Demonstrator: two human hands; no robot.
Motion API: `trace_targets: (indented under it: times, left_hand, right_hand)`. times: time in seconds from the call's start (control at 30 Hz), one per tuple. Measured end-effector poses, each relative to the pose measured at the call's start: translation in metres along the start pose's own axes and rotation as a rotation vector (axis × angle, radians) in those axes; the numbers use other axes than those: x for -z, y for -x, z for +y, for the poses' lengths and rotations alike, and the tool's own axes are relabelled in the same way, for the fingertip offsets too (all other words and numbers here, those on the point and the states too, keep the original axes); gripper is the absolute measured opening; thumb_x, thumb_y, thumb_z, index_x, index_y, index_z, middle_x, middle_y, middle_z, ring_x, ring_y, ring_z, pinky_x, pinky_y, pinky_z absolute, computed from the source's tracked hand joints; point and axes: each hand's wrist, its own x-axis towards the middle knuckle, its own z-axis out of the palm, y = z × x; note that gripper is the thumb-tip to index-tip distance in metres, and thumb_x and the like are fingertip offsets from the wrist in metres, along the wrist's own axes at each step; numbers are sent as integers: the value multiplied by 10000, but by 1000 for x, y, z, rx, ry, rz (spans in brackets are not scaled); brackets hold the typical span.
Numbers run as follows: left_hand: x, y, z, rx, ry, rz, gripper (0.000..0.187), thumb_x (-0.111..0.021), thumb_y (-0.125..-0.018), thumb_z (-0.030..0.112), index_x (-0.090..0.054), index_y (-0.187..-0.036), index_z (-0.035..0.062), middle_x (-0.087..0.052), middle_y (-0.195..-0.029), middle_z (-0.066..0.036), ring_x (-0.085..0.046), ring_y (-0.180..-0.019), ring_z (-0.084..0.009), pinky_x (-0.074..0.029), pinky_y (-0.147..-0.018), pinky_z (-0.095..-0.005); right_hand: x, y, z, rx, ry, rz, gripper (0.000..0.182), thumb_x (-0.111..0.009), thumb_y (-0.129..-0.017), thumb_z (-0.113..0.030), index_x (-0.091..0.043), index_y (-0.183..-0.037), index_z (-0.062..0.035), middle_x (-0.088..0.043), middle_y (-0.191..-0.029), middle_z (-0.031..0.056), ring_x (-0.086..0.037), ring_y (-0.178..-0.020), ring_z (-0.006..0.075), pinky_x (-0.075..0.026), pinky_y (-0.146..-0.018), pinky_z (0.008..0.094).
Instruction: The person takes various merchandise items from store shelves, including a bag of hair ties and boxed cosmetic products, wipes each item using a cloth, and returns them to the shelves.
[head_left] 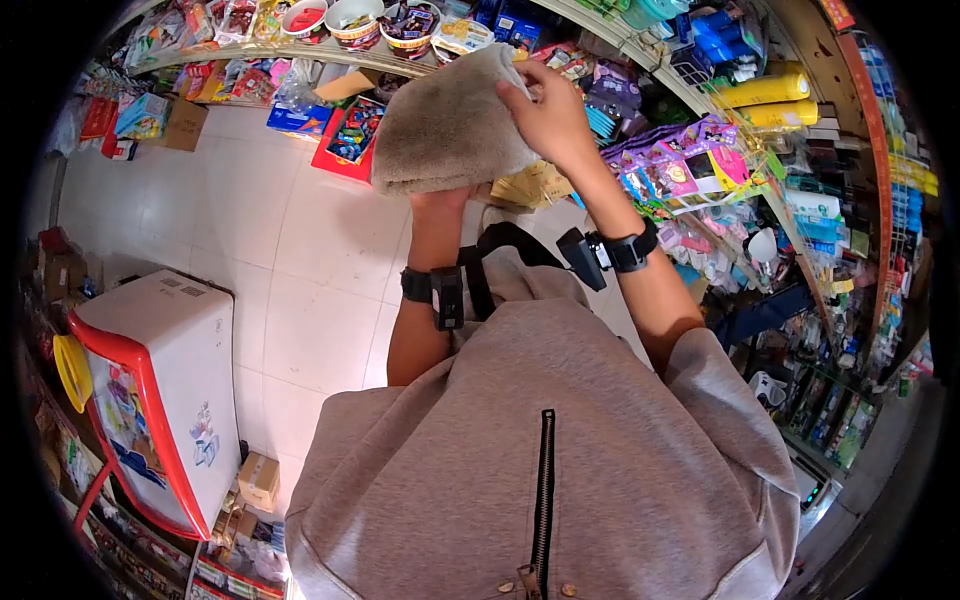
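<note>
A folded grey-brown plush cloth (440,125) is held up in front of me at shelf height. My right hand (552,112) pinches its upper right edge between thumb and fingers. Under the cloth's lower edge is my left hand (442,199); only its wrist end shows, and the fingers are hidden behind the fabric. Each wrist wears a black strap with a small device, the left device (447,298) and the right device (585,258).
Curved shelves (400,62) of packaged snacks and tubs run across the front. Hanging packets (690,172) and household goods crowd the right. At left stands a white freezer (190,360) with red trim, near a small cardboard box (259,480). Pale tiles (310,310) cover the floor.
</note>
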Motion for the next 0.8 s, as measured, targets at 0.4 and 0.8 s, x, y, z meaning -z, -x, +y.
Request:
trace_targets:
  times: [0.4, 0.8]
  left_hand:
    - [-1, -15, 4, -115, -80, 147, 637, -463, -964, 505, -384, -1453, 106, -457, -1443, -154, -461, -1304, -356, -402, -1070, -543]
    - [-15, -19, -30, -36, -133, 162, 619, -461, -980, 476, -371, -1452, 86, -447, -1447, -146, -455, -1301, -330, -397, -1071, -506]
  right_hand:
    - [51, 58, -41, 368, 191, 7, 608, -847, -685, -241, -611, -1235, -132, -454, -1360, 154, -492, -1207, 371, -483, -941, 427]
    - [84, -20, -40, 791, 115, -88, 202, -661, -772, -28, -692, -972, -22, -660, -914, 141, -620, -901, 349, -517, -787, 412]
